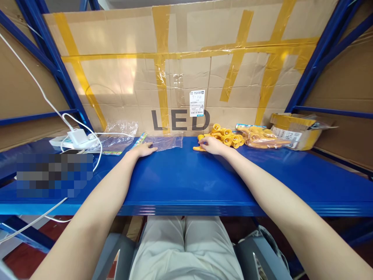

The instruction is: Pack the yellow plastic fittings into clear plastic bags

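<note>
My left hand (145, 149) lies on the near left end of a flat clear plastic bag (167, 141) with a colourful header, its fingers apart. My right hand (212, 145) is at the left side of a pile of yellow plastic pieces (227, 136) with round cup-like ends. Its fingers are closed on a yellow piece (199, 148) whose narrow end points left, low over the blue shelf. Right of the pile lies a filled clear bag (262, 138) of similar orange-yellow pieces.
More clear bags (121, 134) lie at the left, beside a white power strip (56, 143) with a charger (78, 137) and looping cables. An open carton (300, 132) stands at the right. Cardboard (131, 89) backs the blue shelf (186, 179); blue posts flank it.
</note>
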`<state>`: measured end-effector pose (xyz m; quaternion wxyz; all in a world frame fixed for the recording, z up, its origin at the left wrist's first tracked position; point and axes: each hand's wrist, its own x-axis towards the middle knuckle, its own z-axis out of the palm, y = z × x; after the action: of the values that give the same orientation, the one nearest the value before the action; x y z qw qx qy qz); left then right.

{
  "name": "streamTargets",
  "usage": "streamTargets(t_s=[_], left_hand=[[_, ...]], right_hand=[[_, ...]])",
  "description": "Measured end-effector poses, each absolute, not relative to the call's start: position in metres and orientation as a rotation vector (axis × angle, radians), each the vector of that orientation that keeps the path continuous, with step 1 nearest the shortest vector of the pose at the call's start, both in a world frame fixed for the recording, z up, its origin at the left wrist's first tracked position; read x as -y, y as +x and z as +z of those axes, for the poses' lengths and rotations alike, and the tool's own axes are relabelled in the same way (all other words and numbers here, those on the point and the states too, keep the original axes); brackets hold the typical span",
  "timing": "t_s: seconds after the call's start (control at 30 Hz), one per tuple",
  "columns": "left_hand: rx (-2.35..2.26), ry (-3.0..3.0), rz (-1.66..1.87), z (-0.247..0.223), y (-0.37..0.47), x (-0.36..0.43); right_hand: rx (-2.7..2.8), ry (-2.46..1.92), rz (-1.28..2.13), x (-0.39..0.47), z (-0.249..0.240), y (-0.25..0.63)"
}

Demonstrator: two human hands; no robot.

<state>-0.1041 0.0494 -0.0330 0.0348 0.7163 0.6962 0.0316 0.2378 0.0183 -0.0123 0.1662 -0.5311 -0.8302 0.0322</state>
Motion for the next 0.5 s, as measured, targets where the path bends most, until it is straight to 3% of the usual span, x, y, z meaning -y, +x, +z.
streamTargets(t_s=[0.13,0.37,0.5], left_hand=[[-2.139,2.218,0.095,-0.033,-0.105,-0.05],[-2.157,2.232,0.089,-0.032,-0.104,-0.049],[-2.177,2.235,0.11,-0.031,-0.103,-0.047]], right_hand=[[2.327,-1.443,0.144,-0.025,-0.017,0.239],[2.44,-1.406,-0.183,-0.04,-0.031,0.248],[2.496,-1.458,-0.122,-0.035,-0.027,0.246]])
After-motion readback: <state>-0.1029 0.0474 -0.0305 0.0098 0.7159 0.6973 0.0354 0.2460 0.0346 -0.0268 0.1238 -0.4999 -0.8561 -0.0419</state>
